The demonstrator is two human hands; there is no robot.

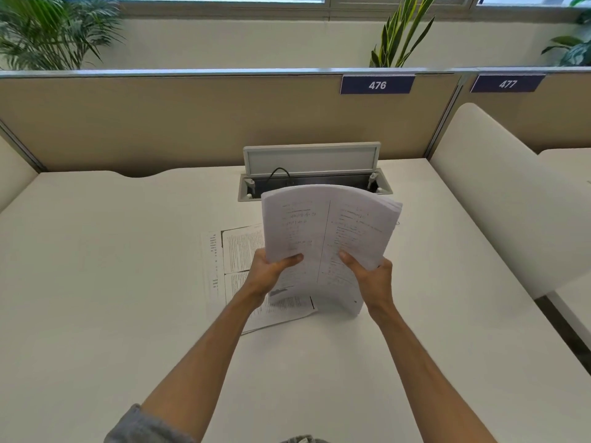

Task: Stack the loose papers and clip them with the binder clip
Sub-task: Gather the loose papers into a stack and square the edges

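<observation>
A thick stack of printed papers stands on its lower edge on the white desk, bowed and leaning away from me. My left hand grips its left side and my right hand grips its right side, thumbs on the front sheet. Under and left of the stack, a few loose printed sheets lie flat on the desk. Something small and thin shows past the stack's right edge; I cannot tell whether it is the binder clip.
An open cable box with a raised lid and a black cable sits just behind the stack. A beige partition with signs 476 and 477 closes the back. A padded white divider borders the desk's right side. Plants stand behind the partition.
</observation>
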